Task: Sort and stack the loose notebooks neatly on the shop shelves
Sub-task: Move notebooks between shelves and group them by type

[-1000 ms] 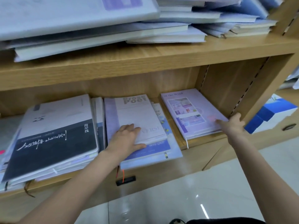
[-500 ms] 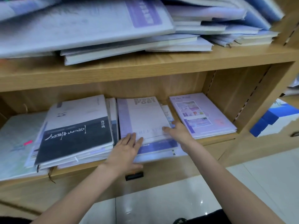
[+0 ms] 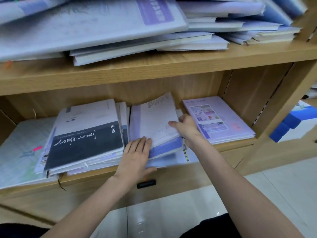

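Notebooks in the middle stack on the lower shelf are lifted at their right edge, which is pinched by the curled fingers of the right hand. Against the stack's near-left corner, the straight, released fingers of the left hand are pressed.

Bright even light; motion blur; wide-angle edge warp.
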A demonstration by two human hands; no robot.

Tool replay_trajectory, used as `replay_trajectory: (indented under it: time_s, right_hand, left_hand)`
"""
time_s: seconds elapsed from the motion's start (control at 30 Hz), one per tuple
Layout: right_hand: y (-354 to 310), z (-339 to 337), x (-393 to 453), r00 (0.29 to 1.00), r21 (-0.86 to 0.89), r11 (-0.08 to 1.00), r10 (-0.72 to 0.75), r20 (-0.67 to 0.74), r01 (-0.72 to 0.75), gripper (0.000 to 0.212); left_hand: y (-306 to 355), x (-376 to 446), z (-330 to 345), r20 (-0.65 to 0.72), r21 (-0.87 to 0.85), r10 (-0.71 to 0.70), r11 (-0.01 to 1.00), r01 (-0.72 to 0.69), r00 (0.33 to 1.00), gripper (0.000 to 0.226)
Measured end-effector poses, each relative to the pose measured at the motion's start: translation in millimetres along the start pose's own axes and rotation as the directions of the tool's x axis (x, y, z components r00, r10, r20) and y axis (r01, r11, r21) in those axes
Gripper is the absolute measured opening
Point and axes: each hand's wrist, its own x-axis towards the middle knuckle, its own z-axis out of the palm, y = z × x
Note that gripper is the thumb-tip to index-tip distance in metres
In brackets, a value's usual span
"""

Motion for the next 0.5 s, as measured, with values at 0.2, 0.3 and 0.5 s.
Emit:
replay_trajectory:
  time_s: [0.2,0.3,0.5]
  right_hand:
    - [-6,-51,-10,1.0,0.116,0.993,0.003,-0.017,-0.001,0.034]
    - [29,-61,-22,0.99,-0.205,0.97,0.139,0.033,-0.129,0.017]
    - [44,-67,-40,0.942,-0.176,0.947,0.297,0.154,-0.269,0.034]
  left_hand:
    - [9,-8,-3,0.019,-0.066,-0.003,0.998,0.004,1.0,0.116]
    - [18,-10,-1,0.141,-0.103,0.044,0.994,-0.029,0.989,0.094]
    - [13,3,3,0.277,-0.294,0.05,0.955,0.035,0.959,0.084]
